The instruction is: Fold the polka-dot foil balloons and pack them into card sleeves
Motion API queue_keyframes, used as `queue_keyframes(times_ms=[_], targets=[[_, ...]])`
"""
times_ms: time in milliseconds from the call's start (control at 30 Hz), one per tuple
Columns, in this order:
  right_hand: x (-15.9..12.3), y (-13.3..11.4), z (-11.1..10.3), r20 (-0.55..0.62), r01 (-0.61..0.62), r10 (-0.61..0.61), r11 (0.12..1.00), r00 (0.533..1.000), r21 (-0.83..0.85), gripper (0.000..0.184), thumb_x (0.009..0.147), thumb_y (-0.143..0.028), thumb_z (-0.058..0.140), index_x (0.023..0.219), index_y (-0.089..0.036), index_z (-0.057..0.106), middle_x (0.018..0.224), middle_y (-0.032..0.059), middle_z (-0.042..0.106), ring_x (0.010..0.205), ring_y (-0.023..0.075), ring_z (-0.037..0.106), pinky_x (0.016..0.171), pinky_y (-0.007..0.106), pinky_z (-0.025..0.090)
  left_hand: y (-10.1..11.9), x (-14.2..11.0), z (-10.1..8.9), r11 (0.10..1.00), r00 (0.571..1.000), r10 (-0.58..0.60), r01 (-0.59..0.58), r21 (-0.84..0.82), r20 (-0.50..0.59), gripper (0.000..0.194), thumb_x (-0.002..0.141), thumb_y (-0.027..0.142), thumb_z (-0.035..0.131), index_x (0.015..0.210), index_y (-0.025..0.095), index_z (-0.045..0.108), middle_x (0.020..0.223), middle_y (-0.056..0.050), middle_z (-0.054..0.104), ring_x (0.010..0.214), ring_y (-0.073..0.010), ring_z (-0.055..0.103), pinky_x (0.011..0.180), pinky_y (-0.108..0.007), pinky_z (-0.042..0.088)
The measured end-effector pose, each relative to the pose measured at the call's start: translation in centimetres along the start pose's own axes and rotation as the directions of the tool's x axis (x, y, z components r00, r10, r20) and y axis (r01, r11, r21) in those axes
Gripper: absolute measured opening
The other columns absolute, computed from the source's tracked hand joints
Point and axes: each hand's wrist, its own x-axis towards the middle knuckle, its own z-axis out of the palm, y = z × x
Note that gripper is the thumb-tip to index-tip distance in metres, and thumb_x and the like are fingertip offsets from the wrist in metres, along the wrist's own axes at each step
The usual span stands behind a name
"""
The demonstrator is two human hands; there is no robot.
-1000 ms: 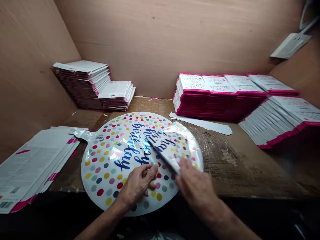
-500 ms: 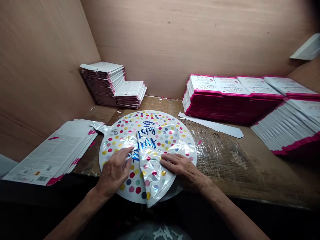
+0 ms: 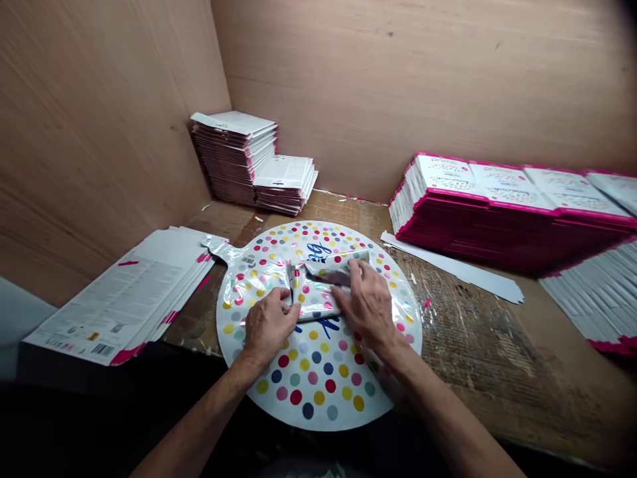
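Note:
A flat round foil balloon [image 3: 318, 382], white with coloured dots and blue lettering, lies on the table with its tail pointing left. On top of it is a second dotted foil balloon [image 3: 314, 302], folded into a small creased bundle. My left hand [image 3: 269, 325] pinches the left end of this bundle between thumb and fingers. At its right side, my right hand [image 3: 371, 302] is closed over a raised flap, fingers bent and slightly blurred. The flap stands up a little, leaving a dark gap beneath. My right palm hides part of the lower balloon.
Printed white cards [image 3: 119, 292] lie fanned at the left edge. Stacked packets [image 3: 233, 159] stand in the back left corner, and rows of pink-edged packets [image 3: 497, 206] at the right. A white strip [image 3: 458, 275] lies before them. Wooden panels [image 3: 358, 86] enclose the back and left.
The top balloon has gone from a large half-folded wedge to a small bundle. Both hands have moved onto it and closed. The view has shifted, so the surroundings appear further right.

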Motion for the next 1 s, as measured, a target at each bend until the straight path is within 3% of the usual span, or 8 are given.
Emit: queue_keyframes(times_ms=[133, 367, 467, 567, 633, 800, 867, 1000], targets=[[-2.3, -3.5, 1.4, -0.033, 0.384, -0.383, 0.922, 0.923, 0.050, 0.044, 0.091, -0.022, 0.050, 0.133, -0.011, 0.052, 0.125, 0.0184, 0.059, 0.114, 0.0308, 0.053, 0.101, 0.047, 0.042, -0.9, 1.5, -0.3, 0.984, 0.999, -0.035, 0.042, -0.175, 0.041, 0.031, 0.078, 0.037, 0.063, 0.102, 0.017, 0.062, 0.075, -0.005, 0.075, 0.080, -0.0245, 0.072, 0.070, -0.031, 0.049], [-0.6, -5.1, 2.6, 0.171, 0.480, -0.463, 0.875, 0.869, -0.067, 0.035, 0.093, -0.010, 0.041, 0.126, -0.010, 0.054, 0.122, 0.0208, 0.058, 0.110, 0.0299, 0.054, 0.099, 0.049, 0.043, -1.5, 0.5, -2.6, 0.978, 0.969, 0.208, -0.204, 0.041, -0.133, 0.023, 0.086, 0.037, 0.051, 0.091, 0.020, 0.066, 0.090, -0.007, 0.075, 0.090, -0.0252, 0.069, 0.083, -0.037, 0.052], [-2.0, -2.7, 1.1, 0.172, 0.630, -0.623, 0.777, 0.763, 0.023, 0.038, 0.096, -0.014, 0.046, 0.133, -0.019, 0.050, 0.136, 0.0171, 0.051, 0.129, 0.0288, 0.043, 0.110, 0.052, 0.032, -1.4, 1.1, -3.4, 0.747, 0.752, 0.656, -0.659, 0.089, 0.065, 0.037, 0.082, 0.016, 0.046, 0.110, 0.025, 0.067, 0.115, -0.004, 0.071, 0.124, -0.0230, 0.055, 0.106, -0.037, 0.043], [-3.0, 0.1, -0.4, 0.246, 0.681, -0.707, 0.706, 0.663, 0.196, 0.047, 0.091, -0.018, 0.054, 0.137, -0.022, 0.048, 0.143, 0.0151, 0.047, 0.137, 0.0300, 0.037, 0.112, 0.052, 0.031, -2.3, 3.3, -3.7, 0.610, 0.585, 0.727, -0.791, 0.054, 0.360, 0.052, 0.074, 0.008, 0.050, 0.117, 0.030, 0.067, 0.125, -0.003, 0.067, 0.133, -0.0236, 0.047, 0.110, -0.037, 0.039], [-2.6, 1.5, -0.8, 0.261, 0.596, -0.702, 0.705, 0.662, 0.384, 0.048, 0.091, -0.020, 0.051, 0.139, -0.025, 0.047, 0.144, 0.0114, 0.049, 0.134, 0.0270, 0.042, 0.109, 0.047, 0.037, -2.9, 4.6, -4.0, 0.660, 0.623, 0.673, -0.749, 0.056, 0.398, 0.050, 0.074, 0.010, 0.054, 0.117, 0.031, 0.068, 0.129, -0.004, 0.064, 0.128, -0.0252, 0.052, 0.106, -0.037, 0.041], [1.8, 1.7, 0.8, 0.282, -0.077, -0.061, 0.888, 0.958, 0.452, 0.045, 0.103, -0.033, 0.021, 0.108, -0.018, 0.063, 0.097, 0.0052, 0.070, 0.085, 0.0176, 0.066, 0.071, 0.027, 0.051, -2.2, 5.4, -3.2, 0.887, 0.866, 0.452, -0.462, -0.002, 0.214, 0.026, 0.086, 0.037, 0.052, 0.096, 0.021, 0.070, 0.097, -0.007, 0.072, 0.092, -0.0242, 0.067, 0.082, -0.031, 0.051], [3.5, 0.8, 1.8, 0.288, -0.236, 0.158, 0.936, 0.945, 0.260, 0.046, 0.103, -0.039, 0.026, 0.091, -0.016, 0.063, 0.086, 0.0053, 0.069, 0.077, 0.0171, 0.064, 0.065, 0.025, 0.048, -1.2, 5.3, -2.0, 0.957, 0.961, 0.270, -0.274, 0.097, 0.060, 0.033, 0.090, 0.044, 0.046, 0.096, 0.019, 0.066, 0.088, -0.008, 0.072, 0.084, -0.0252, 0.068, 0.074, -0.031, 0.050], [5.4, -0.7, 2.3, 0.297, -0.290, 0.263, 0.956, 0.918, 0.051, 0.039, 0.099, -0.039, 0.041, 0.082, -0.014, 0.065, 0.082, 0.0117, 0.068, 0.080, 0.0238, 0.065, 0.069, 0.031, 0.045, 0.2, 5.9, -0.3, 0.967, 0.989, 0.094, -0.064, 0.247, -0.112, 0.040, 0.089, 0.046, 0.048, 0.114, 0.017, 0.059, 0.101, -0.012, 0.072, 0.095, -0.0292, 0.068, 0.078, -0.035, 0.049]])
